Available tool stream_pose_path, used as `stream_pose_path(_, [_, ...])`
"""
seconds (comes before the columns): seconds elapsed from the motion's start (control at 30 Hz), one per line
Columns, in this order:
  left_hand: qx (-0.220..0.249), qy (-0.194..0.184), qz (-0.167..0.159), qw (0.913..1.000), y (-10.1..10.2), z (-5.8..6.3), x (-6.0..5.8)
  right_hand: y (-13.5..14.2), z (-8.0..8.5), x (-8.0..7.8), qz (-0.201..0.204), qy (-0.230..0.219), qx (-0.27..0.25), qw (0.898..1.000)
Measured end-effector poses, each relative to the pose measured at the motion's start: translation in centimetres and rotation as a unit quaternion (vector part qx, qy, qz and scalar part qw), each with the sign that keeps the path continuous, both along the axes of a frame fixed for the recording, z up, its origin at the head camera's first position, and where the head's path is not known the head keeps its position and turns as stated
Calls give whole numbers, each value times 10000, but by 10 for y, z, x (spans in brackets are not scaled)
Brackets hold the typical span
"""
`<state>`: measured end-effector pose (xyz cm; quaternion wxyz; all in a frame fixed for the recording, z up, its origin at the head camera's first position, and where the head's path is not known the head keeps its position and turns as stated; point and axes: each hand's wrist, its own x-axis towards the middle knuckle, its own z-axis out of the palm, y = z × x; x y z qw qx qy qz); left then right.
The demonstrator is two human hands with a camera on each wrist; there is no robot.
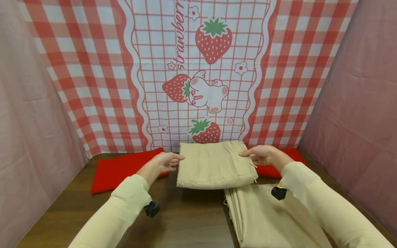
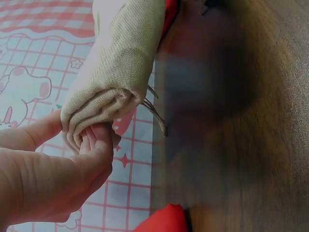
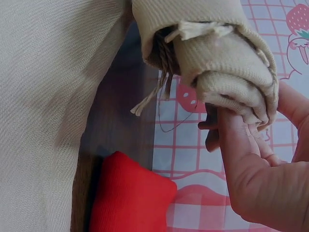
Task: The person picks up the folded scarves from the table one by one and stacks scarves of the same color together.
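Note:
A folded beige scarf (image 1: pixel 214 165) with fringe at its right end is held up above the wooden table by both hands. My left hand (image 1: pixel 165 162) pinches its left edge, thumb on top and fingers beneath. On the opposite side my right hand (image 1: pixel 263 155) grips the fringed edge the same way. The left wrist view shows the scarf's stacked layers (image 2: pixel 101 104) between thumb and fingers. In the right wrist view the rolled layers (image 3: pixel 227 82) and loose tassels (image 3: pixel 149 96) hang beside the right fingers.
A second beige folded cloth (image 1: pixel 273 217) lies at the front right of the table (image 1: pixel 186 220). Red folded cloths lie at the back, one on the left (image 1: pixel 118 170) and one on the right (image 1: pixel 268 171). A strawberry-print checked cloth (image 1: pixel 279 69) hangs behind.

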<state>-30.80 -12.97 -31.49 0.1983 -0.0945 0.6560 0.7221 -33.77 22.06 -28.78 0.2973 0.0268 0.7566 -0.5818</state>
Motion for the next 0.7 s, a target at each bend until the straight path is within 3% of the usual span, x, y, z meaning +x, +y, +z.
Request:
stream_pose_path(0.43, [-95,100,-130,9998,-1,7,13,6,0,9,217,79,-92,9997])
stream_pose_path(0.7, [-202,120,-8,9997,3,7,21,9,2,15,115,98,-54,9999])
